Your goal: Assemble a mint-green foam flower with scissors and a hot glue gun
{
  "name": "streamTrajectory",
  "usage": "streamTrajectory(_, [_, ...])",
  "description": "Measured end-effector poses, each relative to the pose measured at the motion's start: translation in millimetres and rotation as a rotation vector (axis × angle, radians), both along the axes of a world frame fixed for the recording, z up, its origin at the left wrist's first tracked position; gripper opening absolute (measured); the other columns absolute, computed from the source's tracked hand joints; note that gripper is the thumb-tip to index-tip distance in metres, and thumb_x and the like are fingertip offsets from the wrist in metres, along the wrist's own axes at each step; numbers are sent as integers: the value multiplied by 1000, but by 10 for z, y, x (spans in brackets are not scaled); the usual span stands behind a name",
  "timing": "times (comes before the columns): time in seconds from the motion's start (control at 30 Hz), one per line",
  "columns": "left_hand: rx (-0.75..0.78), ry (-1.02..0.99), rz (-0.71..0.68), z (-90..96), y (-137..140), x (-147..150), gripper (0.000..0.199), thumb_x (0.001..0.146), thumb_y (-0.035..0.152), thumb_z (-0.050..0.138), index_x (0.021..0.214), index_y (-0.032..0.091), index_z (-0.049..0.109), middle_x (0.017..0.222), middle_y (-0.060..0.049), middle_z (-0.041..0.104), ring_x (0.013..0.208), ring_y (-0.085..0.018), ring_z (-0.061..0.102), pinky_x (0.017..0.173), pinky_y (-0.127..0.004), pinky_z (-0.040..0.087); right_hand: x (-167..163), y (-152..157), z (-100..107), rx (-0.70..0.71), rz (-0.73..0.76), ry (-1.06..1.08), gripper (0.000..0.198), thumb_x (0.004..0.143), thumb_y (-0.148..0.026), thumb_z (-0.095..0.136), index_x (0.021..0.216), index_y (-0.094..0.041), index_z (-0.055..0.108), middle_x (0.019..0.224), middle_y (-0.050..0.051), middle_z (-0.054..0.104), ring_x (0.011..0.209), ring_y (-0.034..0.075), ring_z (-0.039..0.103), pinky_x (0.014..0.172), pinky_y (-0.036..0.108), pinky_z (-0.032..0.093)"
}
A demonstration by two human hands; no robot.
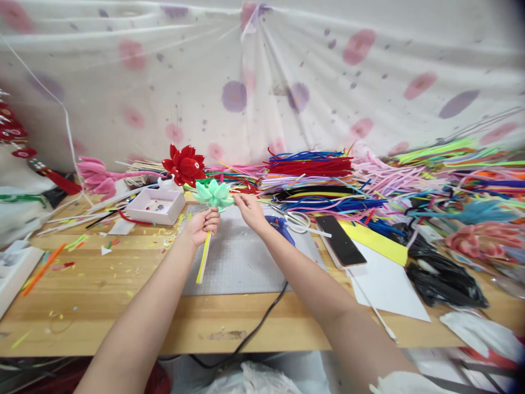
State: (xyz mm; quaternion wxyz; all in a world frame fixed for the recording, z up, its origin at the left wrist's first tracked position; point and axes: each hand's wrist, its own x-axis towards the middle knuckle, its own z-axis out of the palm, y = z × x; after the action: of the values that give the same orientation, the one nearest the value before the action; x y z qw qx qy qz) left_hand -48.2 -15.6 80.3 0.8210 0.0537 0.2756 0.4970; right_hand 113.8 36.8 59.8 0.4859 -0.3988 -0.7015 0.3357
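Note:
A mint-green pipe-cleaner flower (214, 193) with pointed petals stands upright above the grey cutting mat (241, 262). My left hand (204, 225) is closed around its base, and yellow and white pipe-cleaner stems (203, 259) hang out below the fist. On the flower's right side, my right hand (248, 211) pinches the edge of a petal between thumb and fingertips. Just behind the green flower is a finished red flower (184, 165). A blue glue gun (281, 229) lies on the mat by my right forearm, beside scissors (297, 220).
Bundles of coloured pipe cleaners (311, 167) line the back. A white box (156, 206) and a pink flower (98, 176) are at left. To the right lie a phone (340, 241), white paper (394, 290) and a black plastic bag (447, 276). A black cord (262, 323) crosses the front edge.

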Motion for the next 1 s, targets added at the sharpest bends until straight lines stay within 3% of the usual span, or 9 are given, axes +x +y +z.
streamTrajectory(0.13, [-4, -29, 41, -30, 11, 10, 21, 91, 15, 36, 70, 16, 40, 46, 7, 26, 33, -2, 27, 28, -10, 14, -51, -80, 54, 41, -1, -5, 32, 87, -38, 40, 86, -17, 64, 87, 5, 65, 85, 15, 59, 81, 28, 45])
streamTrajectory(0.3, [-35, -31, 42, 0, 11, 28, 23, 92, 16, 34, 69, 16, 40, 44, 8, 22, 31, -3, 25, 27, -10, 14, -8, -56, 130, -22, -150, 47, 29, 84, -34, 48, 104, -17, 59, 110, 9, 59, 91, 14, 58, 83, 27, 45])
streamTrajectory(0.57, [-33, 17, 67, 132, -14, 34, 21, 92, 15, 31, 80, 12, 49, 47, 8, 24, 32, -2, 26, 27, -9, 18, 66, 7, -30, -89, -165, 77, 28, 83, -37, 47, 99, -17, 58, 101, 8, 58, 78, 13, 58, 79, 31, 48])
streamTrajectory(0.7, [47, 331, 101, 159, -12, 84, 17, 88, 12, 38, 84, 11, 54, 50, 6, 31, 36, -2, 29, 30, -9, 18, 95, 45, -132, -117, -128, 84, 27, 81, -39, 47, 93, -17, 58, 93, 5, 59, 74, 12, 58, 76, 31, 48])
streamTrajectory(0.83, [276, 848, 170, 196, -29, 71, 13, 76, 14, 58, 64, 11, 58, 51, 3, 42, 41, -2, 32, 34, -11, 16, 134, 30, -211, -191, -89, 91, 22, 80, -36, 47, 89, -18, 57, 89, 3, 61, 65, 10, 58, 69, 29, 49])
streamTrajectory(0.93, [459, 1132, 136, 224, -52, -23, 16, 67, 16, 68, 53, 11, 59, 53, 0, 51, 48, -5, 40, 40, -12, 26, 142, -33, -297, -280, -85, 90, 17, 79, -29, 46, 86, -18, 57, 86, 2, 62, 62, 10, 58, 64, 26, 48])
streamTrajectory(1.0, [547, 1188, 102, 236, -76, -93, 11, 61, 15, 72, 55, 13, 63, 56, -1, 56, 58, -9, 48, 49, -14, 35, 133, -86, -385, -324, -82, 60, 15, 78, -27, 46, 84, -18, 57, 79, 0, 62, 60, 10, 57, 63, 25, 46])
